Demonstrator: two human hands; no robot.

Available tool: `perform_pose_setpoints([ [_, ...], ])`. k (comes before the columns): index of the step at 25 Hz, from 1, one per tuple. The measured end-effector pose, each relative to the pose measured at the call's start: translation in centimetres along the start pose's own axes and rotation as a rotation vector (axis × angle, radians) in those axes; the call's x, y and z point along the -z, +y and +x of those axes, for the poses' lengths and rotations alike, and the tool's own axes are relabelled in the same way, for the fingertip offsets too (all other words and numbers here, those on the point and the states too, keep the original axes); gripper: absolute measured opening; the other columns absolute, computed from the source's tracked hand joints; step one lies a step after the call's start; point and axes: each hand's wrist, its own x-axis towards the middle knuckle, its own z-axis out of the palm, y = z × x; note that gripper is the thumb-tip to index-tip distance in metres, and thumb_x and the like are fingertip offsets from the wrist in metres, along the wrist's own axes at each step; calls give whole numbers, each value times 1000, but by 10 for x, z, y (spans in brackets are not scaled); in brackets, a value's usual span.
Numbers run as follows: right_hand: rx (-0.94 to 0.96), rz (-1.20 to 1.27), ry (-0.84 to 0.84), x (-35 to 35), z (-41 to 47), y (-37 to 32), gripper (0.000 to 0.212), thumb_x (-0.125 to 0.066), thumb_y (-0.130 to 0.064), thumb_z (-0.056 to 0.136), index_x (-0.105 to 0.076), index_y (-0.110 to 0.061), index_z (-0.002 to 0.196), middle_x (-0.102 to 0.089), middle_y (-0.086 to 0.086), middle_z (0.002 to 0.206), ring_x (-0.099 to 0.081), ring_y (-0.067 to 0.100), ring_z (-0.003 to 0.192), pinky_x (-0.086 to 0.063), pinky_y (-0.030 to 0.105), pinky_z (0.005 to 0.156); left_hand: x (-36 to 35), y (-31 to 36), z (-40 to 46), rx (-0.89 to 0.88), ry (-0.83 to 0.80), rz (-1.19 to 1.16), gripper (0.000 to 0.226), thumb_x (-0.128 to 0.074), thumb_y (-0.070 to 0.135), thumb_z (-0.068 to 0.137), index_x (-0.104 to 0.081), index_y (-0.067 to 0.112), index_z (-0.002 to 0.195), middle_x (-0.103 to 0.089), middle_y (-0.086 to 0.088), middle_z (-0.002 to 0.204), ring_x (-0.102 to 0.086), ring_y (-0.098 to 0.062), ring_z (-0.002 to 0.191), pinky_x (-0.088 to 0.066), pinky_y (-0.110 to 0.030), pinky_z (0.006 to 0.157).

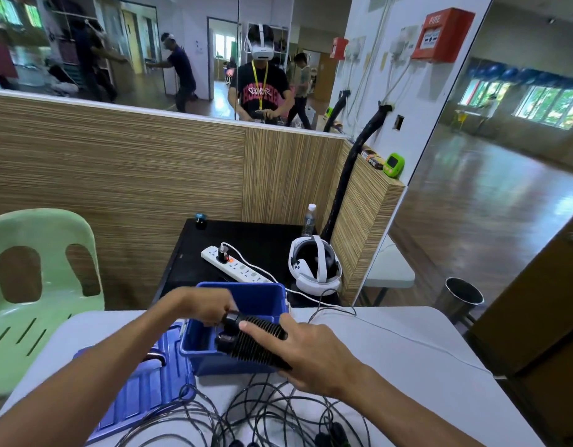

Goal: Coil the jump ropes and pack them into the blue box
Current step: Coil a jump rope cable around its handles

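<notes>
i judge the packing step is in hand: my right hand (314, 356) and left hand (211, 306) each clamp their grip on the black rope handles (254, 341) over the blue box (246, 304), next lowering them in, loose ropes (262, 411) waiting on the desk (407, 366).

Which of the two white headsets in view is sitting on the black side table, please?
The white headset beside the power strip rests on the black side table. The other is only the mirror reflection, worn on the person's head.
</notes>
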Motion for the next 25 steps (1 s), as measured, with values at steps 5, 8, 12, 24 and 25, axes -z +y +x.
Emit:
perform_pose_setpoints([
  [5,55,-17,-75,-1,3,-5,82,-55,-32,92,-3,-38,154,-47,12,95,-52,28,59,-43,35,44,21,61,13,108,-233,481,20,-53,19,93,-65,15,77,-54,5,62,-48,-14,63,-42,-28,65],
  [8,-46,-17,-99,-5,6,-6,89,-59,-28,90,3,-40,153,-45,13,95,-53,32,61,-40,37,46,9,96,6,82,14,760,15,-56,11,91,-69,5,96,-63,-3,74,-59,-22,75,-46,-32,71],
  [12,-207,49,-83,-1,5,6,84,-58,-31,91,1,-39,150,-46,13,107,-58,36,78,-49,44,59,-20,91,-2,-176,685,774,12,-60,1,82,-66,11,86,-64,-7,86,-64,-25,84,-48,-31,70],
  [24,-288,128,-36,-2,20,-4,86,-59,-32,90,1,-45,149,-46,11,107,-58,34,76,-53,43,62,-79,36,-11,-382,1428,-118,9,-69,3,85,-71,9,91,-62,3,91,-57,-7,85,-45,-15,80],
  [25,-288,137,-28,-3,20,-5,86,-59,-33,90,3,-46,149,-46,11,106,-58,34,75,-54,44,62,-80,36,-13,-366,1432,-132,9,-69,3,84,-70,10,90,-61,4,91,-57,-7,86,-45,-15,80],
])
